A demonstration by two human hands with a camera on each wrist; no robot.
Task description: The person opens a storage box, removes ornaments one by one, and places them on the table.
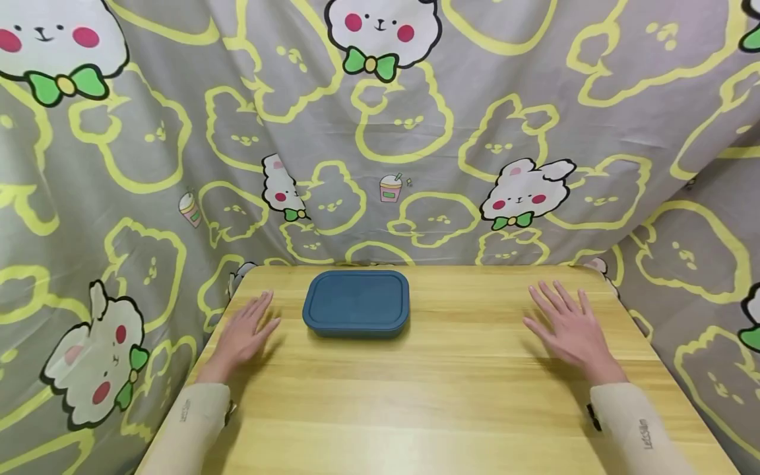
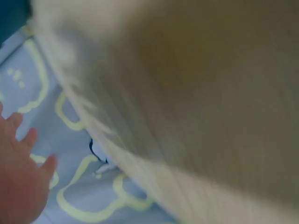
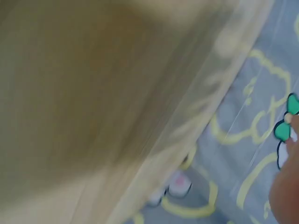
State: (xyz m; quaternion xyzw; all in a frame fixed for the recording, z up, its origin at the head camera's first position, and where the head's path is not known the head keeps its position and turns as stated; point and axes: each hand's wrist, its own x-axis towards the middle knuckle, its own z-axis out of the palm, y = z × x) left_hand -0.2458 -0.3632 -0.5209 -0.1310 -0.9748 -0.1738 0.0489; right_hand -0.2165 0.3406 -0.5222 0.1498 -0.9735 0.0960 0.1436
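A dark blue rectangular container with a lid point(image 1: 356, 302) sits near the back edge of the table, left of the middle. To its left is my left hand point(image 1: 245, 333), fingers extended, apart from the container and holding nothing. Over the right side of the table, my right hand point(image 1: 571, 330) has its fingers straight and spread, with nothing in it. The left wrist view catches the left hand point(image 2: 23, 172) at its left edge and a dark blue corner at top left. Only a blurred part of the right hand point(image 3: 286, 186) shows in the right wrist view.
The wooden table point(image 1: 404, 402) has a light wood-grain top. A grey curtain point(image 1: 427, 145) printed with yellow outlines and white cartoon animals hangs behind the table and along both sides. Both forearms wear light sleeves point(image 1: 198, 412), with a dark band at each cuff.
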